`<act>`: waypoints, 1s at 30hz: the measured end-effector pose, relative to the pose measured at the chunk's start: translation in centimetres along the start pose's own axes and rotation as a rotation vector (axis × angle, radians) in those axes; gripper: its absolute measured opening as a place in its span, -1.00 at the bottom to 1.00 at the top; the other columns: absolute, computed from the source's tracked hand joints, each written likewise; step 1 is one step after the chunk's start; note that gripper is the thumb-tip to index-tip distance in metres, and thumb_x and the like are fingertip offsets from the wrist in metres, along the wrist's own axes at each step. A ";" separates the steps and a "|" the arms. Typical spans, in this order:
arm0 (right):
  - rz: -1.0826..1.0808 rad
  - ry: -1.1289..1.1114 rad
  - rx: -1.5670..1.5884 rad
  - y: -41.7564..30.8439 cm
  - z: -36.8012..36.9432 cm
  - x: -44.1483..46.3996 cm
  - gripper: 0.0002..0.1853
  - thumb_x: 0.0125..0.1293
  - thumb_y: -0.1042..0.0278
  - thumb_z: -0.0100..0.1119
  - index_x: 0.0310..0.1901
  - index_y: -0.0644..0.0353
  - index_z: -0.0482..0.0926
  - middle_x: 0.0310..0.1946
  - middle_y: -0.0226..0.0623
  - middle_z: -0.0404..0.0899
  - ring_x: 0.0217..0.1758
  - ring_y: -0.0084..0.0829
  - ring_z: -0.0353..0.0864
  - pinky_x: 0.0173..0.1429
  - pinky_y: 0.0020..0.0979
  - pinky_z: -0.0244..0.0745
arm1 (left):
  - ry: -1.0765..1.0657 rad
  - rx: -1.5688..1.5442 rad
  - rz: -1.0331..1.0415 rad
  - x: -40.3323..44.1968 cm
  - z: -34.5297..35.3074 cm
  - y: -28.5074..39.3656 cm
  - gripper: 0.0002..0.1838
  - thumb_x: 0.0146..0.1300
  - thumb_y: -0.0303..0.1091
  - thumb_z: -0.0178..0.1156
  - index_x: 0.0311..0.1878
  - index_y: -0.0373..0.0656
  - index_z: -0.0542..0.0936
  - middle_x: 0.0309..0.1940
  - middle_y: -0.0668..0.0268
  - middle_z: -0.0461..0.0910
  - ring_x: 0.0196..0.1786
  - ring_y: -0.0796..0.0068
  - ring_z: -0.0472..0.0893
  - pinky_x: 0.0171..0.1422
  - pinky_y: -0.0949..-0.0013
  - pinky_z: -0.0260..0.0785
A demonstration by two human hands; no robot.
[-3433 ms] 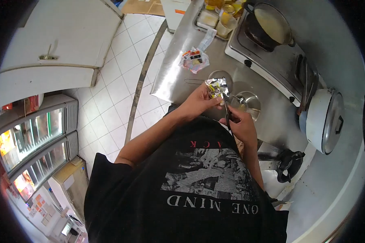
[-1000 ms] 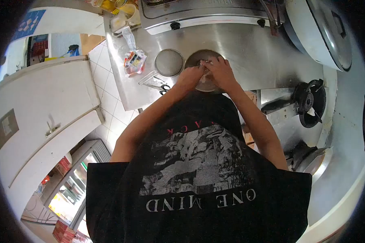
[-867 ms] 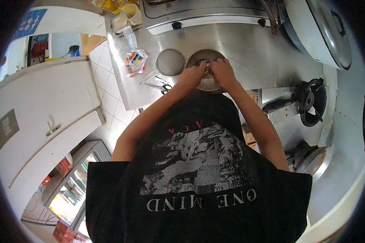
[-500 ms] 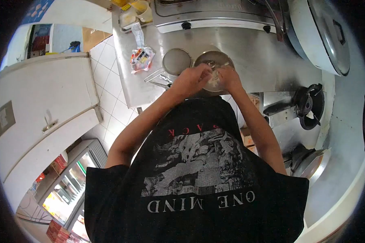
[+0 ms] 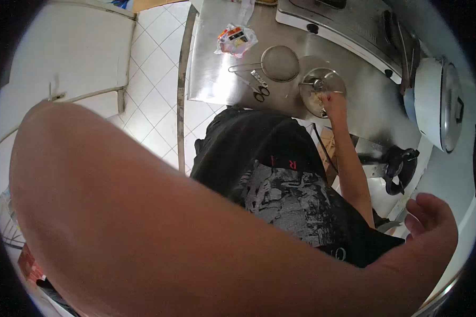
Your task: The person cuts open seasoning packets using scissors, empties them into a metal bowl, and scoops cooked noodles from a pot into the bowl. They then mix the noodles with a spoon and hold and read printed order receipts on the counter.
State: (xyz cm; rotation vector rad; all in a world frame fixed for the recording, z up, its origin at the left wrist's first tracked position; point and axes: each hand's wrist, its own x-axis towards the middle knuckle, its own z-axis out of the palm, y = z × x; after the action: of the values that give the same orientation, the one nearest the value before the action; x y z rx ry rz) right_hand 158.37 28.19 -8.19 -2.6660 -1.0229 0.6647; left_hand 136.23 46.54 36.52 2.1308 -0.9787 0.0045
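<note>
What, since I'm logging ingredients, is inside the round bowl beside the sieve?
Inside the round bowl are a metal hub and pale bits. The right hand covers part of the bowl's lower right in the view; what lies beneath is hidden.

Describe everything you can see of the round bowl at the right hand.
The bowl is round, open-topped and shiny, glass or metal unclear. A silvery hub stands inside, with pale bits beside it. It sits upright on the steel counter. The right hand reaches over its rim; whether they touch is unclear.
</note>
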 end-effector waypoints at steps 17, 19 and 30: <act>0.277 0.240 0.099 -2.8 3.0 -1.5 -0.68 0.34 0.14 0.33 -0.17 0.31 0.74 -0.25 0.12 0.74 -0.14 0.10 0.75 -0.01 -0.05 0.60 | 0.635 -0.762 -1.155 -33.3 10.3 -20.3 -0.62 0.64 -0.14 0.09 0.28 -0.23 0.57 0.10 0.24 0.68 0.17 0.40 0.67 0.32 0.32 0.47; 0.345 0.289 -0.037 -5.2 1.7 -1.4 -0.75 0.34 0.25 0.33 -0.19 0.29 0.77 -0.27 0.07 0.75 -0.17 0.08 0.77 -0.03 -0.07 0.62 | 0.645 -0.768 -1.315 -37.6 15.1 -23.1 -0.62 0.63 -0.14 0.11 0.27 -0.22 0.59 0.09 0.20 0.70 0.16 0.38 0.68 0.31 0.29 0.48; 0.442 0.475 0.033 0.0 -0.4 -4.1 -0.81 0.38 0.37 0.28 -0.08 0.24 0.76 -0.25 0.05 0.77 -0.20 -0.04 0.79 -0.08 -0.15 0.63 | 0.423 0.531 -0.918 -27.9 16.5 -40.8 -0.57 0.36 -0.21 0.30 0.23 -0.15 0.55 0.04 0.06 0.69 0.17 0.07 0.66 0.14 -0.03 0.54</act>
State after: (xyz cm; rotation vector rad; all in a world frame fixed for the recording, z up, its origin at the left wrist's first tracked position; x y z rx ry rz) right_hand 155.85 25.41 -6.50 -2.8315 -0.2999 0.0890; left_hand 138.03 70.19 -9.91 2.7179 0.3321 0.2728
